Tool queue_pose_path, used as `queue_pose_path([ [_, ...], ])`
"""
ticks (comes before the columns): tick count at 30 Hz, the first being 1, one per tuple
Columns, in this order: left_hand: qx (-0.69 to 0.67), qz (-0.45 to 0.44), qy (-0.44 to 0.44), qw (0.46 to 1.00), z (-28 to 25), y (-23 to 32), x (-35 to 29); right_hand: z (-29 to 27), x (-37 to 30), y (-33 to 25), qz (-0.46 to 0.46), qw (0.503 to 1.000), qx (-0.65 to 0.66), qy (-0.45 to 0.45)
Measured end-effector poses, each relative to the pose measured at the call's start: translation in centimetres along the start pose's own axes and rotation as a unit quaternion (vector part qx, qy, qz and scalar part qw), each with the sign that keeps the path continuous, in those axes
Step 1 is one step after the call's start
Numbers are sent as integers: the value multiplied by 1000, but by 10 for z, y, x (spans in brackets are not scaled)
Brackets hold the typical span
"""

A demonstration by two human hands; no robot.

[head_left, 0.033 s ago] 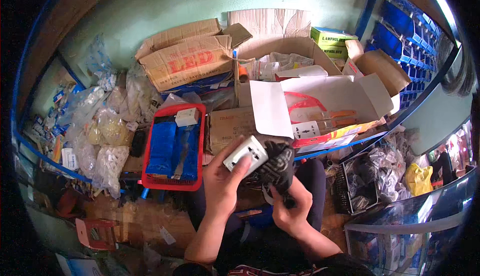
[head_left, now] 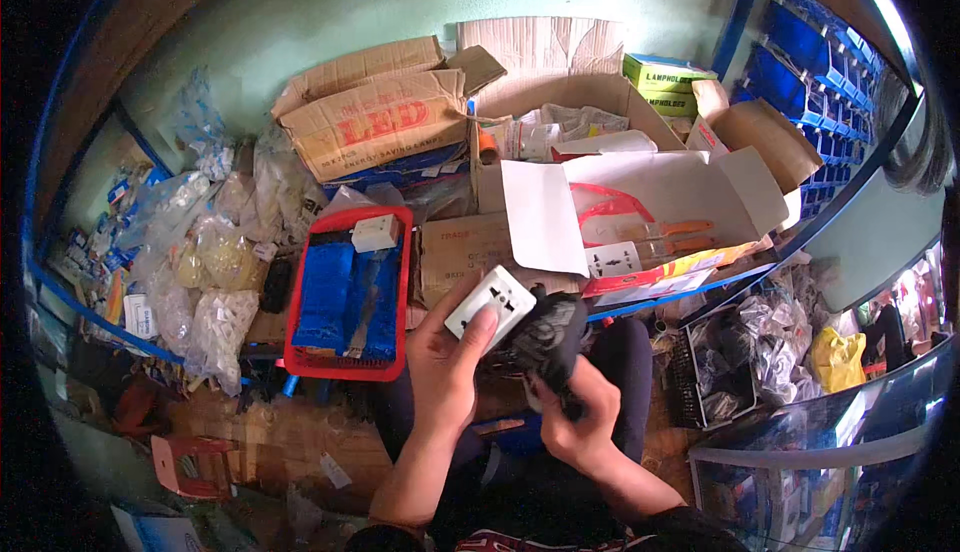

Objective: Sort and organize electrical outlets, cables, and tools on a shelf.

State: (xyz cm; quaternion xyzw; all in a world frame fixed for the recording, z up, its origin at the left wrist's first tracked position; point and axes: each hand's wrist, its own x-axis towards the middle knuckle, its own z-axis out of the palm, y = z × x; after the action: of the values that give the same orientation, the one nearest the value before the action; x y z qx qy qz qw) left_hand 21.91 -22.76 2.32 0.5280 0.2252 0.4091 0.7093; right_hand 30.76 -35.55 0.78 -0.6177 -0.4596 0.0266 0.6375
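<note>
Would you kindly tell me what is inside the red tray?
The red tray holds blue packets with a small white box resting on its far end. Anything beneath the packets is covered.

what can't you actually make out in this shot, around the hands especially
- Head view: the back of the white socket plate is hidden; the left hand covers it.
- What the dark bag holds is hidden by its own folds and the right hand.
- The small parts in the clear bags are too small to identify.
- The blue bins bend and blur at the rim.

White square wall socket point(head_left: 491, 301), tilted, beside dark cloth point(head_left: 549, 338).
</note>
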Motion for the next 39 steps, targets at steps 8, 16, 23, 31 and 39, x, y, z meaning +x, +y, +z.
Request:
queue_pose_path([
  [8,-150,-58,6,987,3,-15,-7,-16,24,2,-36,998,-43,27],
  [16,-157,-52,-145,976,-4,-15,-7,-22,31,-1,-26,996,-66,-56],
  [23,-92,-12,-154,984,-1,-12,-6,-26,44,-9,-122,983,-108,-86],
  [31,-105,57,-43,992,-19,-6,7,-11,21,-2,-101,980,-21,-169],
  [39,-187,51,76,978,-68,24,45,-14,5,14,12,976,32,-214],
])
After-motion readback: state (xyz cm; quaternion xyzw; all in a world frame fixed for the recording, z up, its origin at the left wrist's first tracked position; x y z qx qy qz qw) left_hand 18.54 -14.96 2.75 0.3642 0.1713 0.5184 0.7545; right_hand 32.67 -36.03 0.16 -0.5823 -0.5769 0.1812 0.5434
